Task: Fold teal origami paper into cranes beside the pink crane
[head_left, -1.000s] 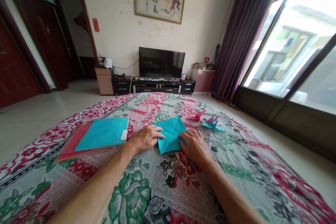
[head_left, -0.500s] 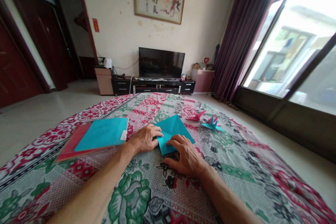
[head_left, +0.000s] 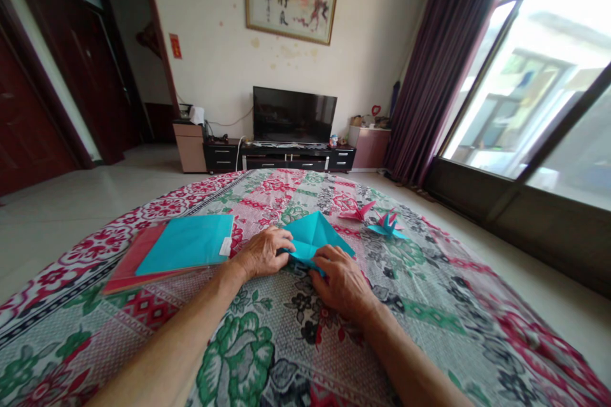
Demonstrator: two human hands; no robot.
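Observation:
A sheet of blue origami paper [head_left: 319, 229] lies on the tablecloth between my hands, creased, with its far corner pointing away from me. My left hand [head_left: 265, 252] has its fingers closed at the paper's left corner. At the near right side, my right hand [head_left: 342, 281] grips the near flap, which is raised and bent up; its fingertips partly cover the paper. To the right lie a pink folded paper crane [head_left: 358, 211] and a blue one [head_left: 389, 227], with more pink folded paper just behind the blue.
A clear packet of blue and red paper sheets [head_left: 188, 243] lies left of my left hand. Under everything is a flowered tablecloth [head_left: 236, 356] on a round-edged table. A television [head_left: 294, 116] on a low cabinet stands beyond the table's far edge.
The near corner of the blue paper, flat before, is now lifted and folded upward. My right hand has shifted slightly right with its fingers drawn in; my left hand has barely moved.

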